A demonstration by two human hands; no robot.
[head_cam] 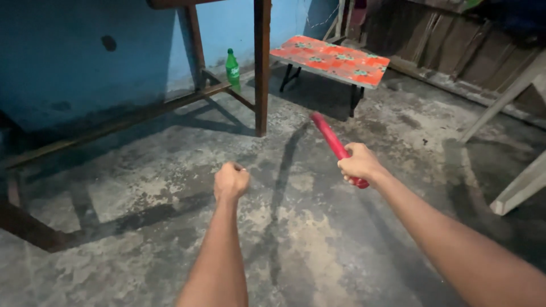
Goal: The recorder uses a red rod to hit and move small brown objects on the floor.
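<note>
My right hand [359, 163] is closed around a red stick-like handle [329, 135] that slants up and to the left, away from me. Its lower end pokes out below my fist. My left hand [231, 181] is held out in front as a closed fist with nothing in it, a little to the left of the red handle. Both arms stretch over a stained concrete floor [318, 239]. What the handle is attached to cannot be seen.
A low table with a red patterned top [330, 59] stands ahead. A green plastic bottle [232, 69] sits on the floor by the blue wall. A dark wooden frame with a post [261, 68] is at left, pale wooden legs [520, 185] at right.
</note>
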